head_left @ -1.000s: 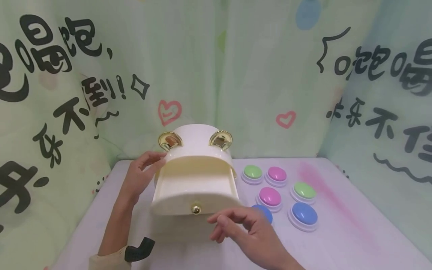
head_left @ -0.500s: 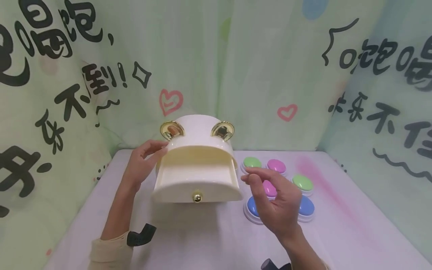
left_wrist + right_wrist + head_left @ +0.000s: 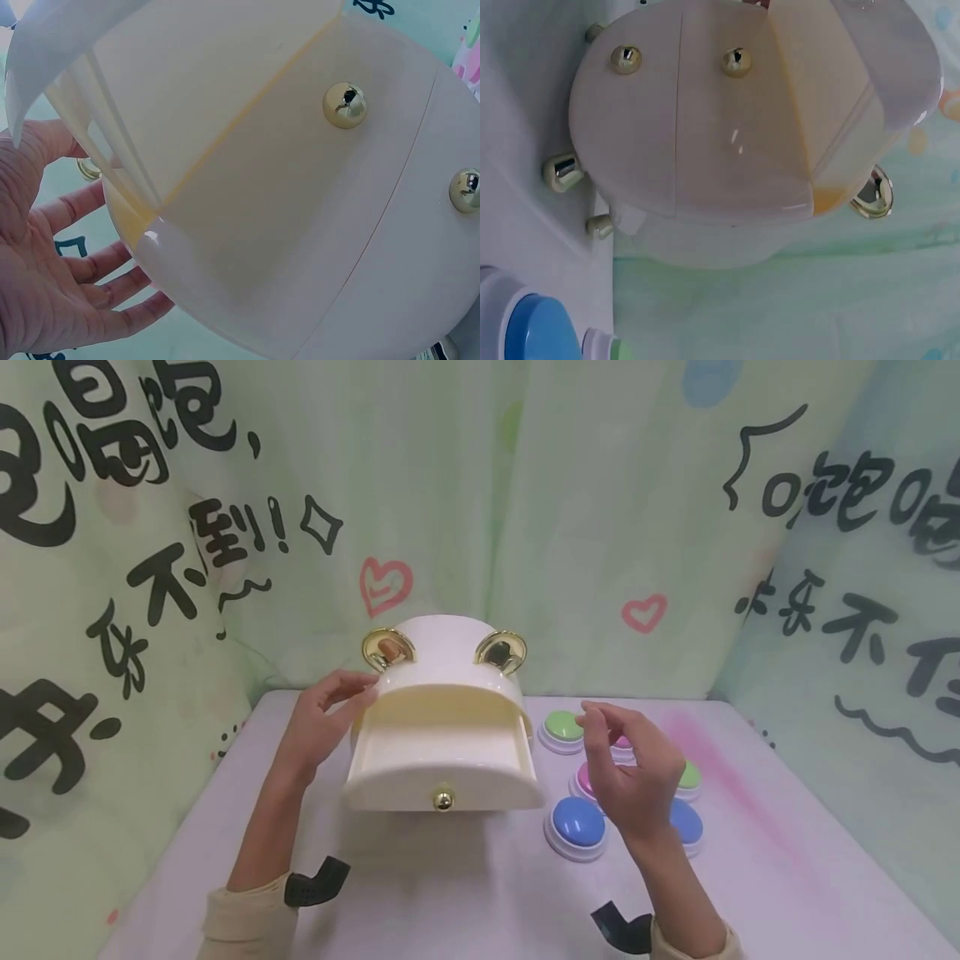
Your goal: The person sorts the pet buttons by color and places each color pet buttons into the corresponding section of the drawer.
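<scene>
A white clock-shaped storage box (image 3: 450, 647) stands on the table, two gold bell-like ears on top. Its upper drawer (image 3: 487, 789) is pulled out, with nothing seen inside; a gold knob (image 3: 443, 799) sits on the front. My left hand (image 3: 322, 722) rests against the box's left side; the left wrist view shows its fingers spread along the curved edge, thumb tip hidden. Above the push buttons on the right is my right hand (image 3: 637, 768), fingers loosely bent, thumb near the index finger, nothing visible held. A blue button (image 3: 579, 822) lies just left of it.
Several round push buttons stand right of the box: a green one (image 3: 564, 725) at the back, others partly hidden by my right hand. A second gold knob (image 3: 466, 190) marks the lower drawer. Printed curtains (image 3: 585, 527) enclose the table (image 3: 420, 902).
My right hand has moved from beside the drawer knob, right and away from me, to above the buttons. The left hand stays on the box. The drawer remains out; the head view has shifted slightly.
</scene>
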Demonstrator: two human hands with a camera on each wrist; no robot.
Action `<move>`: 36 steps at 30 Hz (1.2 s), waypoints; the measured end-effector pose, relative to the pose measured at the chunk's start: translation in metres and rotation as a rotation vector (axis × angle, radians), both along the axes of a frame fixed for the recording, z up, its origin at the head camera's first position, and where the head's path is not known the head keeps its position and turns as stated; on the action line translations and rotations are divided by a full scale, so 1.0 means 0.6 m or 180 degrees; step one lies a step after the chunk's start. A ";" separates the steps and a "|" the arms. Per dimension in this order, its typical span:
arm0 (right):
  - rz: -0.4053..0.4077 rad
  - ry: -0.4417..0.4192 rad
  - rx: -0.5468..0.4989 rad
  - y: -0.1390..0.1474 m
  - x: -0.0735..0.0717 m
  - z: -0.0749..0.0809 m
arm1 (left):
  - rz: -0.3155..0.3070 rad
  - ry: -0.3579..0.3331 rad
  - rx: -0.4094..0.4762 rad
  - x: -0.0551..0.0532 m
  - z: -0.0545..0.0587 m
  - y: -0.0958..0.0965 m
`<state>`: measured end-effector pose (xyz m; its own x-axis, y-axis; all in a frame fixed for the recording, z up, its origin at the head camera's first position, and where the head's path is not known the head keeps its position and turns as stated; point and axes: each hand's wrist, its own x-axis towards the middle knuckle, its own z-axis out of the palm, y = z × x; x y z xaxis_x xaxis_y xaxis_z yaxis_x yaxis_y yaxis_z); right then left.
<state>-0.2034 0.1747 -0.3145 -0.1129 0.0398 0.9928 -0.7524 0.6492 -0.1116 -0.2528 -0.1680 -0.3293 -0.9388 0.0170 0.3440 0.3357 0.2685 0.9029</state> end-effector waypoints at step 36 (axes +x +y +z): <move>-0.0671 -0.2289 -0.0649 0.183 -0.090 -0.093 | -0.0010 0.0000 0.0010 -0.004 0.001 -0.002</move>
